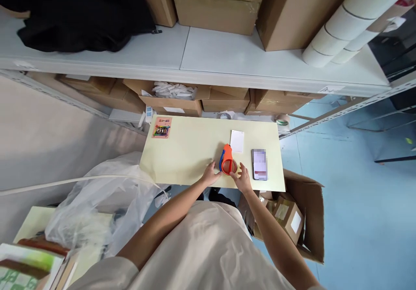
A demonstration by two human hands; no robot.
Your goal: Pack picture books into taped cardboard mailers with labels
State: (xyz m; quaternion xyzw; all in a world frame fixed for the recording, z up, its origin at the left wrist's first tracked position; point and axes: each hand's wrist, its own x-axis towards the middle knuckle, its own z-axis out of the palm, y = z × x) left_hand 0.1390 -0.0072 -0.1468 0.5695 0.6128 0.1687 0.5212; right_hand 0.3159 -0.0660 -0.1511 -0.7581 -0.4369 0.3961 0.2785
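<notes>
An orange tape dispenser (227, 153) with a blue part on its left side lies near the front edge of the pale yellow table (188, 151). At its lower left is my left hand (210, 175), fingers apart and thumb pointing toward it. My right hand (243, 180) is on the other side, fingers spread, with the thumb close to the dispenser's round end. Whether either hand touches it is hard to tell. Just behind the dispenser lies a white slip of paper (237, 141). To the right of my right hand rests a phone (259, 164), screen up.
A pink printed card (161, 127) lies at the table's far left corner. Behind stands a shelf (214, 51) with cardboard boxes (217, 8) and rolls (344, 25). An open carton (312, 220) sits on the floor at right; a plastic bag (97, 203) hangs at left.
</notes>
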